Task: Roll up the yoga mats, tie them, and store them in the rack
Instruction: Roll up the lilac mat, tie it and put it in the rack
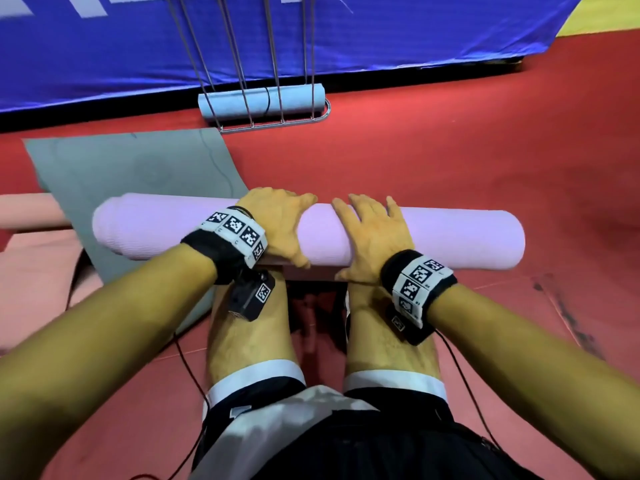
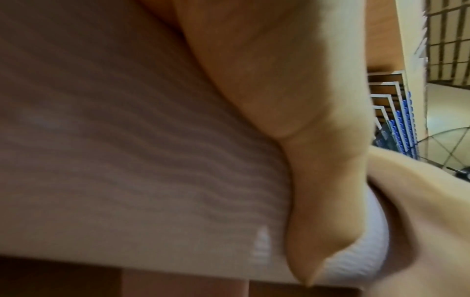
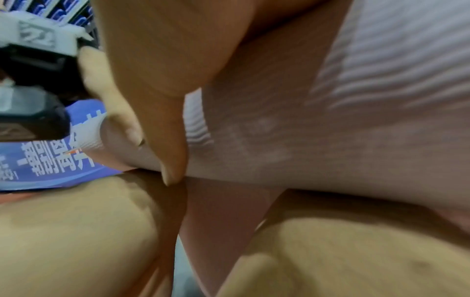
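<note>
Red flooring (image 1: 450,161) ran to a far wire rack (image 1: 277,123) holding one tied blue mat (image 1: 225,105). Just beyond the knees lay the lilac mat (image 1: 450,233), apparently fully rolled, with no tie visible. The left hand (image 1: 277,226) and right hand (image 1: 370,237) clasped it, fingers spread over the top. A grey mat (image 1: 121,168) lay flat at the left, unrolled. Only the wrist views showed the thumbs pressed against the roll's ribbed near side.

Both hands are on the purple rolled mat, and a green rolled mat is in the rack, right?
Not quite: the head view shows the mat in the rack is light blue, not green. The left hand and right hand are on the purple rolled mat.
</note>
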A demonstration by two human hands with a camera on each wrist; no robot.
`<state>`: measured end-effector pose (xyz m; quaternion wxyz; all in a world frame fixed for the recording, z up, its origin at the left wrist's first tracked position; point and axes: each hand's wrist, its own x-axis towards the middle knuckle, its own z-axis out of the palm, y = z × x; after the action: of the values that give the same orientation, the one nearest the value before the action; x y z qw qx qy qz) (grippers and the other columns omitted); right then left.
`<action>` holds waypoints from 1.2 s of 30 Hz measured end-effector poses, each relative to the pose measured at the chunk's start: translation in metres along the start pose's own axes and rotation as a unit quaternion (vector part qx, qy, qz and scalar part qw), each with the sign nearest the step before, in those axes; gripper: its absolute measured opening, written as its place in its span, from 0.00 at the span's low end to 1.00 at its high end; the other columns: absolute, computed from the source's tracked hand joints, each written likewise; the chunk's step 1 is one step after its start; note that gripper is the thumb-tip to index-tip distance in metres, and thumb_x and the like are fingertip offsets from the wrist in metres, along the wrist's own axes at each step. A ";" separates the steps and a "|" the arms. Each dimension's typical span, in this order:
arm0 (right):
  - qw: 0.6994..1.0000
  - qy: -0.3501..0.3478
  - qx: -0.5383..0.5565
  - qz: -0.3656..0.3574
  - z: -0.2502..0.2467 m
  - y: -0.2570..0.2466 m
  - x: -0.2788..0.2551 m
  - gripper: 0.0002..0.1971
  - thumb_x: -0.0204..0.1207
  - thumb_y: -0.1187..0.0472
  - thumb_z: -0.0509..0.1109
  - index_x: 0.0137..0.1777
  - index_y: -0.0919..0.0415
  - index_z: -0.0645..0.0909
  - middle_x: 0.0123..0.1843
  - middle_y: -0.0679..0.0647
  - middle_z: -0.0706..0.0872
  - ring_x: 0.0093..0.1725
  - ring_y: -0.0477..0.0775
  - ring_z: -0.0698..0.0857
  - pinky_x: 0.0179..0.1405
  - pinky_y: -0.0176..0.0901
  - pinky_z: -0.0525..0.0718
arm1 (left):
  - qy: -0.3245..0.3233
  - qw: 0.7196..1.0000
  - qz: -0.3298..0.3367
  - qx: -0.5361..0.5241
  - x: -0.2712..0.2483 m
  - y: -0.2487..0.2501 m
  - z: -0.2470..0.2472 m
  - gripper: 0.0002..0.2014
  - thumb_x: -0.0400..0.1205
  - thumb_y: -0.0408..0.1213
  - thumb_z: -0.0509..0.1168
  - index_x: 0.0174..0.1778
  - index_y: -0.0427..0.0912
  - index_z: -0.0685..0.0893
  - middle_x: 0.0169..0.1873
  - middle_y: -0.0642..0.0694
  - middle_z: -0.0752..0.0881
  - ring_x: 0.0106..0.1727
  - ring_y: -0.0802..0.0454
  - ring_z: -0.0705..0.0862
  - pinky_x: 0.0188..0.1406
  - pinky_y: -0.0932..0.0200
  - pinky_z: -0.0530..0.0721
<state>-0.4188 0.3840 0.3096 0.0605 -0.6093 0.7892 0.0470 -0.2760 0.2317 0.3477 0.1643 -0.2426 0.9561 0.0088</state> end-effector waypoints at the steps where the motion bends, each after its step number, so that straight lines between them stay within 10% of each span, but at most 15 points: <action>1: 1.000 0.007 -0.004 0.009 0.002 -0.001 0.003 0.63 0.55 0.33 0.82 0.87 0.50 0.52 0.83 0.58 0.68 0.82 0.61 0.67 0.82 0.70 0.58 | -0.011 1.000 -0.004 -0.003 0.002 -0.002 -0.002 0.53 0.50 0.77 0.71 0.71 0.59 0.70 0.55 0.53 0.87 0.53 0.41 0.87 0.47 0.47 0.85; 12: 0.999 -0.041 0.009 0.006 -0.024 0.011 0.042 0.50 0.45 0.33 0.80 0.70 0.45 0.67 0.54 0.50 0.82 0.55 0.61 0.85 0.55 0.56 0.79 | 0.109 0.990 -0.049 0.075 -0.011 0.019 0.044 0.64 0.61 0.70 0.77 0.86 0.51 0.50 0.81 0.43 0.69 0.80 0.39 0.69 0.79 0.32 0.66; 17: 0.999 -0.039 0.023 -0.001 -0.025 0.016 0.048 0.50 0.47 0.33 0.81 0.71 0.45 0.68 0.55 0.50 0.82 0.57 0.60 0.84 0.54 0.54 0.76 | 0.104 0.990 -0.055 0.081 -0.002 0.015 0.036 0.58 0.63 0.58 0.79 0.85 0.51 0.53 0.79 0.43 0.71 0.76 0.39 0.73 0.74 0.37 0.70; 23: 0.995 0.067 -0.073 -0.011 0.001 0.002 0.020 0.62 0.60 0.33 0.80 0.88 0.51 0.49 0.86 0.58 0.63 0.83 0.62 0.64 0.80 0.77 0.55 | 0.106 0.992 -0.044 0.060 0.000 0.002 0.022 0.57 0.60 0.60 0.78 0.84 0.53 0.59 0.74 0.49 0.78 0.71 0.42 0.80 0.69 0.42 0.76; 36: 0.949 0.314 -0.038 0.006 -0.133 0.021 0.050 0.59 0.44 0.44 0.86 0.81 0.51 0.69 0.75 0.54 0.78 0.71 0.61 0.78 0.71 0.73 0.68 | 0.244 0.959 -0.071 0.128 -0.032 -0.022 -0.143 0.52 0.55 0.65 0.81 0.73 0.54 0.68 0.57 0.49 0.86 0.57 0.40 0.87 0.49 0.44 0.77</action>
<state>-0.4567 0.3220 0.4332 -0.2135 -0.5906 0.7694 -0.1164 -0.2836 0.2135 0.4942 -0.0441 -0.2811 0.9407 -0.1846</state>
